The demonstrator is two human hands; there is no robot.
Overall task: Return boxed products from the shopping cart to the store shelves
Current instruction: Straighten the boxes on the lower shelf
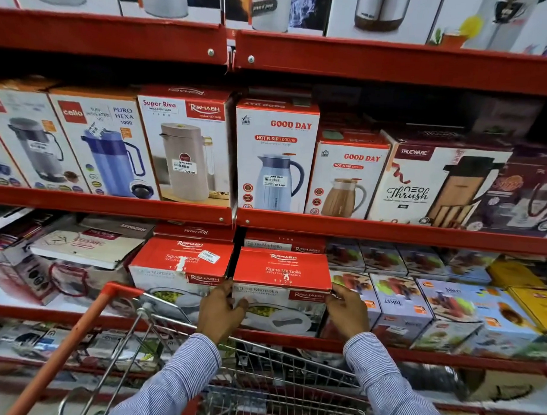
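Note:
A red-topped white Rishabh Sigma Marbella casserole box (282,270) rests on the lower red shelf (291,337), pushed in beside a matching box (181,259) on its left. My left hand (219,311) grips its front left corner and my right hand (346,311) grips its front right corner. The wire shopping cart (258,379) with an orange handle (72,339) stands just below my arms; no box shows in the part of its basket I can see.
Juicer boxes (399,304) crowd the shelf right of the held box, yellow boxes (531,300) further right. Flask and jug boxes (276,157) fill the shelf above. Cookware boxes (85,246) lie stacked at the left. Another shelf runs below.

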